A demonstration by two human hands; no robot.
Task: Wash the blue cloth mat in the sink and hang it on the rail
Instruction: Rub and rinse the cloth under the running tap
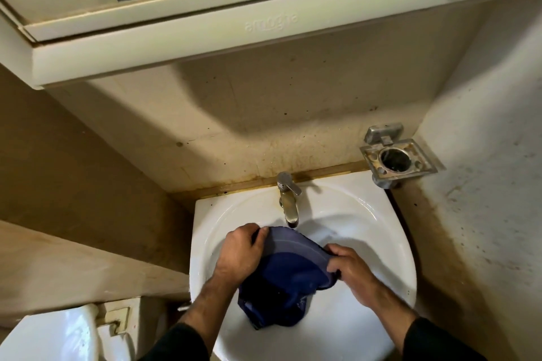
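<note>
The mat (290, 269) was bunched up in the sink (381, 243), just below the tap (289, 205), and it looked properly soaked, darker down at the bottom folds. Soft floppy cloth with a paler stitched band along the curved edge, so I'd guess it was heavy with water, drippy, and not going to hold any shape. The thick hem seemed the best place to grab it, which is pretty much where it was being held. The left hand (240, 252) was pinching the top edge near the tap, and the right hand (349, 267) had its fingers closed tight on the edge at the other side, stretching the fabric between them.

The sink was glossy white ceramic and probably slick. The tap was dull metal, and I couldn't make out any water running. A grimy metal holder (396, 158) hung on the stained beige wall (264, 126). No rail in sight.
</note>
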